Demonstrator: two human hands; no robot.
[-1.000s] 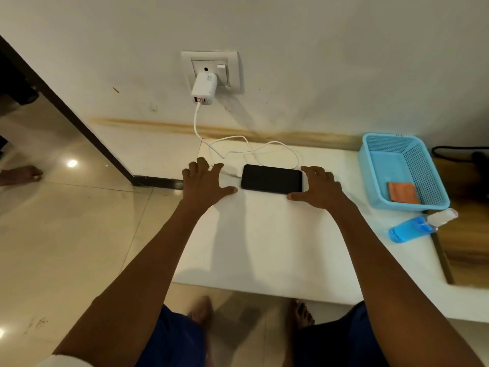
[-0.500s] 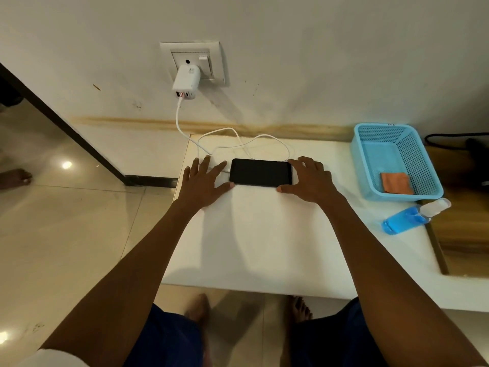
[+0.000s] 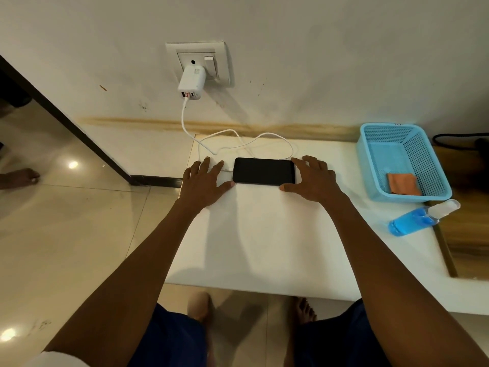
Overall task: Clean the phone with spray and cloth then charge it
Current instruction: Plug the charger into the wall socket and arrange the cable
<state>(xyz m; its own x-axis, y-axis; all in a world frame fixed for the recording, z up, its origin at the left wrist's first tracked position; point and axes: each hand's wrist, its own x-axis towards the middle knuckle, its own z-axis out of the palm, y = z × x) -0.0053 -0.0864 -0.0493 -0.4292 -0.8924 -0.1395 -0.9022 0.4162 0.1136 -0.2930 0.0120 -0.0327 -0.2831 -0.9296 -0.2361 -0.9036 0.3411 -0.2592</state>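
Phone (image 3: 263,171) as landmark, flat on the white counter (image 3: 264,234). Left of it: left hand (image 3: 205,182), fingers spread flat, beside the charging cable (image 3: 238,144) entering the phone. Right end: right hand (image 3: 313,178), fingers loosely bracketing the edge. Far right: cloth (image 3: 402,183) in basket (image 3: 370,165), spray bottle (image 3: 418,219) lying down; cleaning apparently done, charging connected, task nearly complete

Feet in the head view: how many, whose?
3. Two bare feet of the person by the table's front edge: one left, one right. A third foot on the floor at far left, owner out of frame.
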